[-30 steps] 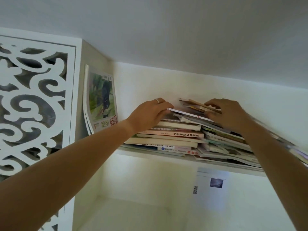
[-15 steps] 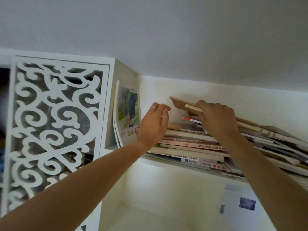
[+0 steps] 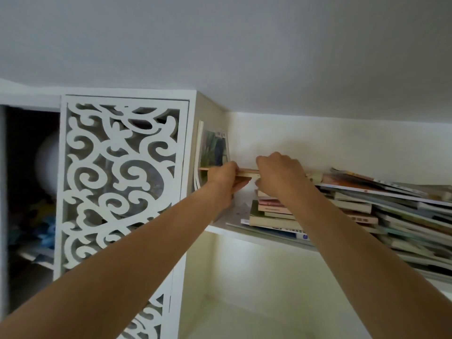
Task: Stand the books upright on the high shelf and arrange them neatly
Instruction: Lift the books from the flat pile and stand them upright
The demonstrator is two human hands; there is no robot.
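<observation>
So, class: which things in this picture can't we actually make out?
- Head view: the held book's cover, seen edge-on between left hand and right hand.
- Pile of books: cut off by the right edge.
- Spine titles: too small, blurred.
- Dark cupboard's contents: dim.

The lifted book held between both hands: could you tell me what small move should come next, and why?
Probably tip the lifted book upright against the magazine standing at the shelf's left end. Both the left hand and right hand hold it flat above the pile.
</observation>
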